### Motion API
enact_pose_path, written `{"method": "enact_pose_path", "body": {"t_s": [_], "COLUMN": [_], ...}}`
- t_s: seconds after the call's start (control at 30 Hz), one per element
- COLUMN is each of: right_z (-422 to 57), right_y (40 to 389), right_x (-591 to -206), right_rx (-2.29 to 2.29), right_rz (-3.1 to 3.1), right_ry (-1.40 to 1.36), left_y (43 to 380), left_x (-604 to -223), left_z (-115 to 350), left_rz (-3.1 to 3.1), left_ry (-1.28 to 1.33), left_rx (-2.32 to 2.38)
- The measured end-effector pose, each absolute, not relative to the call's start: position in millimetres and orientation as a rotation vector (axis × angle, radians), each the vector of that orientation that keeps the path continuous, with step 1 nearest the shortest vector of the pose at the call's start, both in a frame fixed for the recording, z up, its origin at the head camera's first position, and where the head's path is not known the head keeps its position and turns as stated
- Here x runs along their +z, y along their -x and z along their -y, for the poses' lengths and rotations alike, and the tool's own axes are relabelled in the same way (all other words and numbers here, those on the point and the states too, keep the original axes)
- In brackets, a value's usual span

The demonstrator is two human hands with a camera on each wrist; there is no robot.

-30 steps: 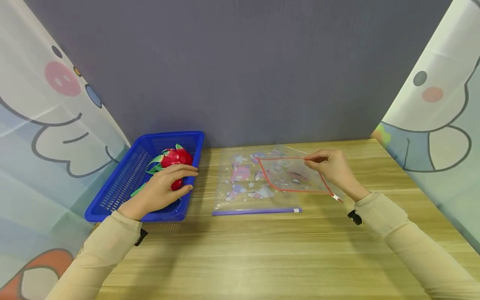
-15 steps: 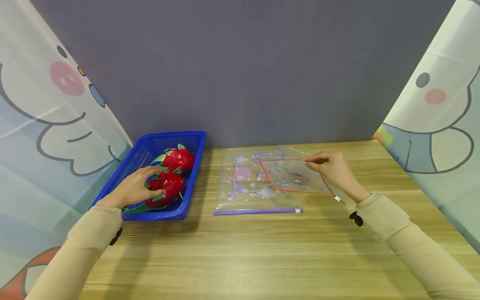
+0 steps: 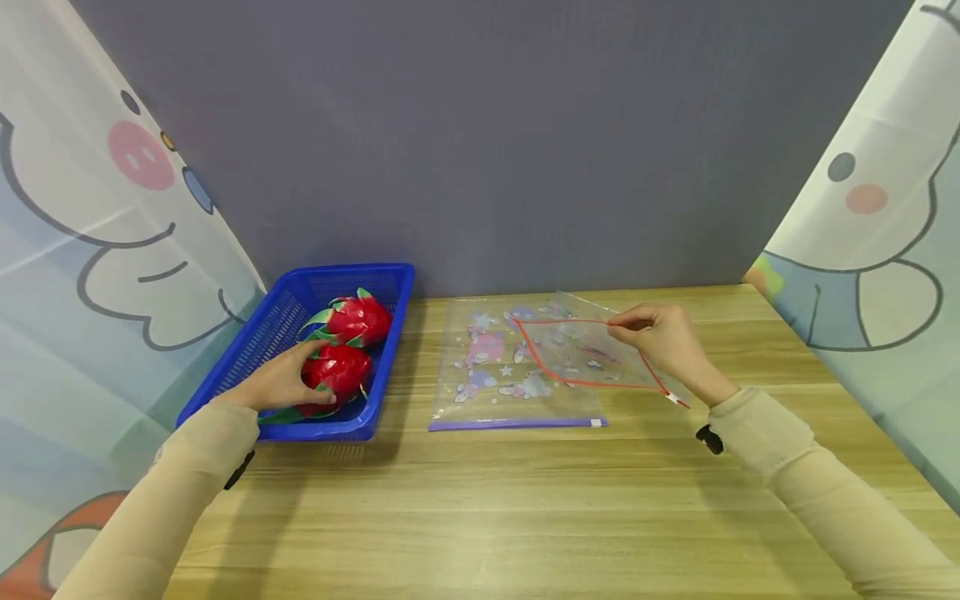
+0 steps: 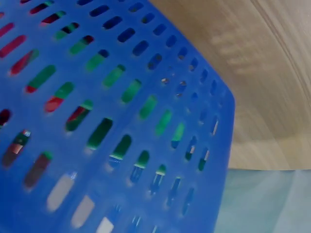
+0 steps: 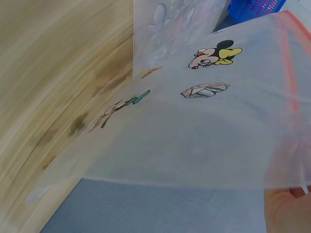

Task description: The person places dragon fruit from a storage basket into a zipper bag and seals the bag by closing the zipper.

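Observation:
Inside the blue basket (image 3: 387, 367) lie two red dragon fruits with green leaf tips. My left hand (image 3: 276, 382) grips the nearer dragon fruit (image 3: 341, 372) at its leafy end, thumb on the near side. The farther dragon fruit (image 3: 362, 320) lies just behind it. Between finger and thumb, my right hand (image 3: 663, 340) pinches the red-trimmed edge of a clear zip bag (image 3: 581, 354), whose mouth hangs open. Printed cartoon figures show on this bag (image 5: 194, 131) in the right wrist view. The basket's slotted wall (image 4: 160, 97) hides my left hand in the left wrist view.
A second clear bag (image 3: 480, 400) with pastel prints and a purple slider strip lies flat on the wooden table (image 3: 480, 508), partly under the raised bag. A grey panel (image 3: 495, 150) stands at the back, with cartoon-print cloth (image 3: 862, 250) at both sides.
My left hand has moved back from above the basket's right rim and down onto the nearer dragon fruit, its fingers closing round it. The right hand keeps holding the red-trimmed bag in place.

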State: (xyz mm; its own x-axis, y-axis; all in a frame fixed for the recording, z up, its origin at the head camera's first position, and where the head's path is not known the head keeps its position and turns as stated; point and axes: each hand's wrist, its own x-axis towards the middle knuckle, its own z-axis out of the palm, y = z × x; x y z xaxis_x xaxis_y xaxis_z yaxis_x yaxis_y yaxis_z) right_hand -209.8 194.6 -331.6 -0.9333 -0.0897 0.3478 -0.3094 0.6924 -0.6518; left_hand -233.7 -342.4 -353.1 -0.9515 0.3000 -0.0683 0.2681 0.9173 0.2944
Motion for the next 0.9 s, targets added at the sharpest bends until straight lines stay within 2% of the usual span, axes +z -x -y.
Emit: {"method": "enact_pose_path", "body": {"t_s": [0.9], "right_z": [-196], "right_y": [209], "right_x": [-335], "right_rx": [1.115], "right_rz": [2.613], "right_ry": [-0.309], "left_y": [253], "left_x": [-375], "left_z": [350], "left_rz": [-3.009], "left_ry": [-0.478], "left_rx": [0.395]}}
